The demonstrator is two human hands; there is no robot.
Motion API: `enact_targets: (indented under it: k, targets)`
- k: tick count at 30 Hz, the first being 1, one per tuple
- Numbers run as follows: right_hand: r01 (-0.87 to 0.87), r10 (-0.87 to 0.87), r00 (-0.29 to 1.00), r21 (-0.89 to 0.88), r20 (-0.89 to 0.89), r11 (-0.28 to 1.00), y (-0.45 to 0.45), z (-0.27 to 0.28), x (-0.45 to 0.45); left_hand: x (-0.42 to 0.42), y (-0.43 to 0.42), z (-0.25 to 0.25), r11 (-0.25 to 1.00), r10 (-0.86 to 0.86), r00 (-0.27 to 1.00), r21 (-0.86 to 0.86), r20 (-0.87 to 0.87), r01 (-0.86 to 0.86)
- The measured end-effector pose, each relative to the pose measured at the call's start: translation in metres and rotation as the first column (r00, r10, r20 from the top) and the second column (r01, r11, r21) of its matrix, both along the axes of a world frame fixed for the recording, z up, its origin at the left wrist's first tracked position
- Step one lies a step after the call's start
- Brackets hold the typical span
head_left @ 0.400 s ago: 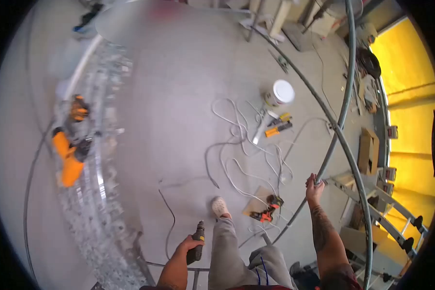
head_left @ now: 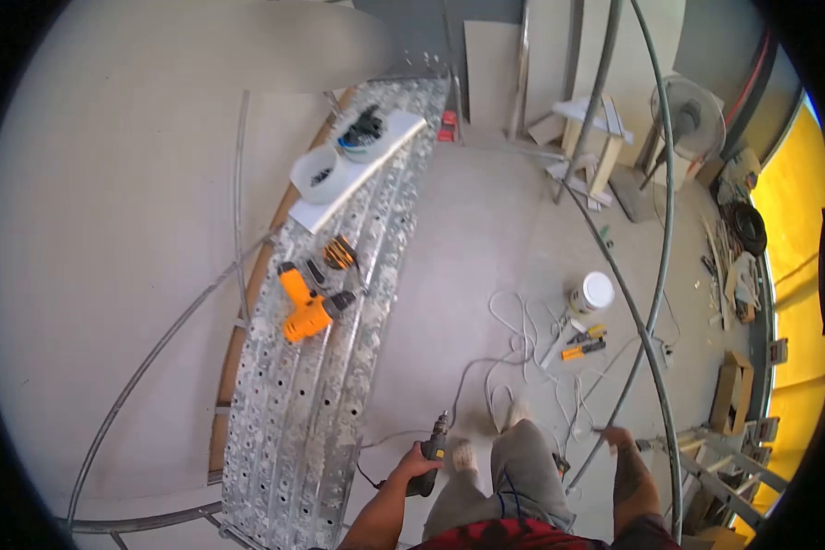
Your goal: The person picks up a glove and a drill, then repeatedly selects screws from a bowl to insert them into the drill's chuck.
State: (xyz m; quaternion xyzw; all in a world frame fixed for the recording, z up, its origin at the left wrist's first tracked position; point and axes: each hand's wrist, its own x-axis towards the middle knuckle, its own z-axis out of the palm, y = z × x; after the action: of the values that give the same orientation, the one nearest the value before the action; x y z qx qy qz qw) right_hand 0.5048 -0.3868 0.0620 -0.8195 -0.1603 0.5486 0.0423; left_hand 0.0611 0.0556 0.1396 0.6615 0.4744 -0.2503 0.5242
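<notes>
Grey floor [head_left: 449, 247] beside a perforated metal plank [head_left: 289, 440]. Head view: left grip [head_left: 415, 462], fingers curled round dark drill [head_left: 439, 444], just off the plank's lower right edge. Right grip [head_left: 619, 438], at curved metal pole [head_left: 669, 174]; closure cannot be told. Plank: orange drill [head_left: 308, 317], nearer left edge; tubs [head_left: 313, 189], toward far end.
</notes>
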Motion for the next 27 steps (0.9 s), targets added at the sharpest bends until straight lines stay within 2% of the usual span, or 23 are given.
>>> enact_targets:
  k: [1, 2, 3, 4, 5, 6, 7, 8, 9, 10, 12, 13, 14, 15, 17, 19, 21, 23, 27]
  targets:
    - [0.271, -0.361, 0.928, -0.51, -0.085, 0.816, 0.038, 0.052, -0.008, 0.003, 0.004, 0.001, 1.0, -0.024, 1.0, 0.013, -0.006, 0.024]
    - [0.112, -0.346, 0.873, -0.548, -0.345, 0.829, 0.055, 0.072, -0.008, 0.004, 0.009, -0.001, 0.999, -0.02, 0.999, 0.028, -0.031, 0.021]
    - [0.284, -0.544, 0.736, -0.544, -0.404, 0.789, 0.068, 0.067, -0.011, 0.005, 0.013, -0.005, 0.999, 0.003, 1.0, 0.038, -0.019, -0.002]
    - [0.383, -0.568, 0.685, -0.437, -0.457, 0.814, 0.083, 0.06, -0.007, 0.005, 0.017, -0.009, 0.999, 0.052, 0.996, 0.009, -0.067, -0.051]
    - [0.415, -0.457, 0.736, -0.2, -0.5, 0.888, 0.108, 0.066, 0.0, 0.002, 0.019, -0.013, 0.994, 0.103, 0.988, -0.018, -0.118, -0.106]
    - [0.542, -0.538, 0.74, -0.117, -0.404, 0.832, 0.145, 0.066, 0.006, -0.007, 0.017, -0.023, 0.991, 0.127, 0.975, -0.019, -0.182, -0.133]
    - [0.216, -0.077, 0.952, 0.468, -0.297, 0.857, 0.153, 0.038, 0.02, -0.008, 0.022, -0.035, 0.988, 0.149, 0.961, -0.014, -0.235, -0.156]
    - [0.173, -0.151, 0.985, 0.379, -0.087, 0.909, 0.211, 0.055, 0.021, -0.017, 0.021, -0.033, 0.98, 0.166, 0.968, -0.083, -0.186, -0.183]
    - [0.02, -0.036, 0.999, 0.37, 0.037, 0.929, 0.247, 0.02, 0.038, -0.019, 0.021, -0.027, 0.968, 0.178, 0.974, -0.154, -0.143, -0.199]
    - [0.304, -0.267, 0.952, 0.368, -0.15, 0.879, 0.289, 0.051, 0.044, -0.019, 0.016, -0.017, 0.947, 0.212, 0.969, -0.22, -0.126, -0.235]
    - [0.422, -0.191, 0.893, 0.613, -0.407, 0.667, 0.346, 0.078, 0.056, -0.005, 0.016, 0.0, 0.896, 0.299, 0.941, -0.292, -0.161, -0.335]
    - [0.44, -0.207, 0.862, 0.483, -0.462, 0.757, 0.384, 0.094, 0.069, 0.003, 0.014, 0.005, 0.872, 0.34, 0.923, -0.309, -0.178, -0.38]
    - [0.345, -0.146, 0.918, 0.562, -0.368, 0.752, 0.414, 0.126, 0.075, 0.014, 0.016, 0.009, 0.846, 0.388, 0.903, -0.317, -0.187, -0.429]
    - [0.332, -0.132, 0.922, 0.566, -0.364, 0.754, 0.443, 0.142, 0.087, 0.025, 0.016, 0.011, 0.82, 0.432, 0.881, -0.323, -0.191, -0.472]
    - [-0.03, 0.083, 0.996, 0.715, -0.04, 0.698, 0.49, 0.164, 0.107, 0.046, 0.015, 0.01, 0.758, 0.53, 0.825, -0.326, -0.198, -0.565]
    - [-0.093, 0.097, 0.994, 0.813, 0.046, 0.575, 0.541, 0.174, 0.127, 0.07, 0.017, 0.002, 0.688, 0.621, 0.759, -0.327, -0.197, -0.648]
    - [-0.257, 0.056, 0.964, 0.865, 0.258, 0.432, 0.598, 0.229, 0.14, 0.096, 0.023, -0.001, 0.619, 0.694, 0.694, -0.335, -0.19, -0.711]
    - [-0.321, 0.049, 0.945, 0.893, 0.323, 0.315, 0.661, 0.265, 0.157, 0.12, 0.032, -0.005, 0.55, 0.753, 0.631, -0.347, -0.186, -0.76]
    - [-0.529, 0.052, 0.847, 0.832, 0.528, 0.166, 0.797, 0.351, 0.176, 0.163, 0.048, -0.024, 0.389, 0.848, 0.489, -0.384, -0.205, -0.837]
